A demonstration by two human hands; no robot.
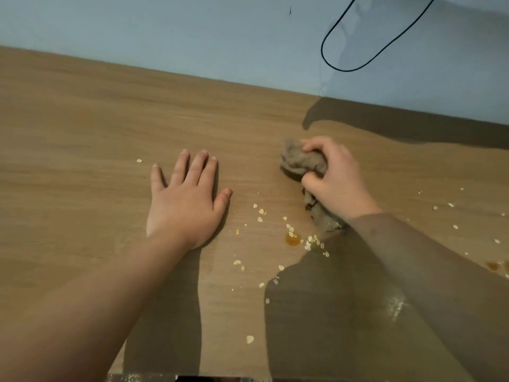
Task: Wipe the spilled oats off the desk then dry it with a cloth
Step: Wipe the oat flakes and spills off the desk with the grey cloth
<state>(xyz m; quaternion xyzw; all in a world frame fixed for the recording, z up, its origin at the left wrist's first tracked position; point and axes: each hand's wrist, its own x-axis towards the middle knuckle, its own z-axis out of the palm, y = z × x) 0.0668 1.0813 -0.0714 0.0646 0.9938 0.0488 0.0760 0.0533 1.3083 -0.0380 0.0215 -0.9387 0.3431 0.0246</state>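
Observation:
Pale oat flakes (260,211) lie scattered over the wooden desk (82,128), mostly between and below my two hands, with a few more at the right. An amber wet spot (292,239) sits among them, and another stain (494,266) shows at the right edge. My right hand (338,180) grips a crumpled grey-brown cloth (298,162) and holds it down on the desk, above the flakes. My left hand (187,199) rests flat on the wood with fingers spread, left of the spill.
A pale blue wall (192,37) runs along the desk's far edge. A black cable (341,68) hangs in a loop against it at the upper right. A lone flake (139,160) lies left of my left hand. The desk's near edge shows at the bottom.

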